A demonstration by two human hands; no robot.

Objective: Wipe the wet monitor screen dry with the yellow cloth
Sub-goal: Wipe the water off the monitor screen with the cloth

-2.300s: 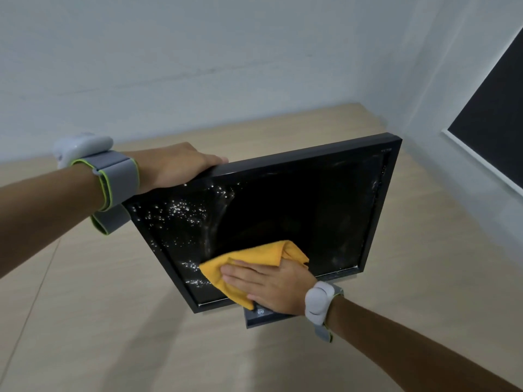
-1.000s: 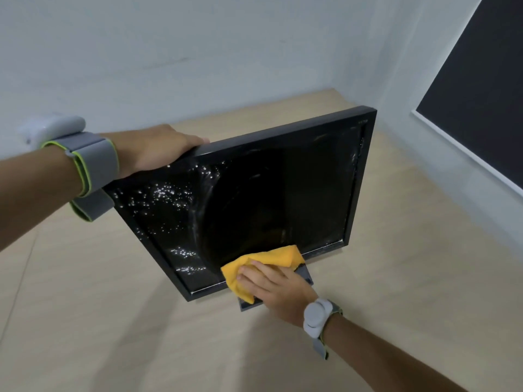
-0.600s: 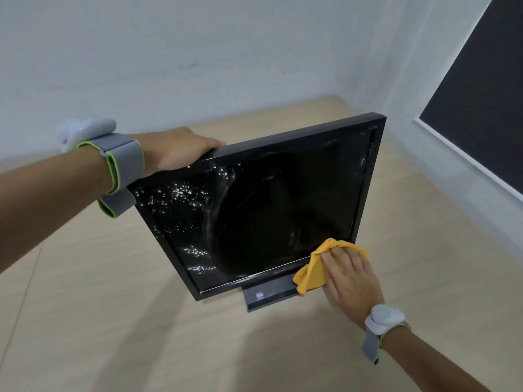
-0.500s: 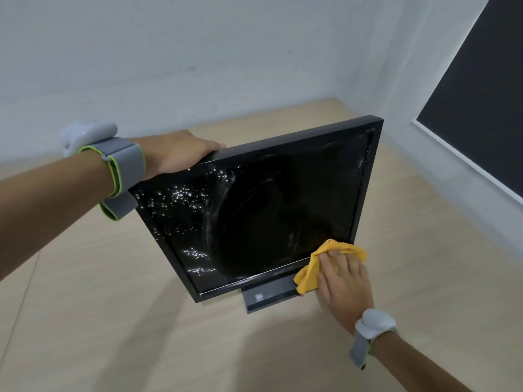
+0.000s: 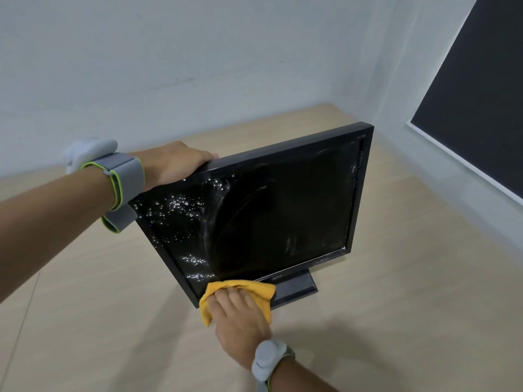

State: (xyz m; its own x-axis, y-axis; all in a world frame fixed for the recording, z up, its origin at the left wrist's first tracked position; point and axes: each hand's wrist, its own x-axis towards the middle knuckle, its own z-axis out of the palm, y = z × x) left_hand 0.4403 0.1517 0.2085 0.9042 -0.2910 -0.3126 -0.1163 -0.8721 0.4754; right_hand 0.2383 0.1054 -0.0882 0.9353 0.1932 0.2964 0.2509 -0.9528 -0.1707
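A black monitor (image 5: 283, 216) stands tilted on a wooden table (image 5: 85, 321). Water droplets speckle the left part of its screen, while the middle and right look smeared and mostly dry. My left hand (image 5: 172, 162) grips the monitor's top left corner. My right hand (image 5: 240, 315) presses the yellow cloth (image 5: 240, 287) against the bottom left edge of the screen, over the lower bezel. The cloth hides part of the bezel beside the monitor's stand (image 5: 294, 287).
A pale wall (image 5: 198, 52) rises behind the table. A dark panel with a white frame (image 5: 475, 103) sits on the right wall. Both wrists carry grey bands.
My right hand slid the yellow cloth along the bottom edge of the screen from the lower right corner to the lower left. My left hand kept its grip on the top corner.
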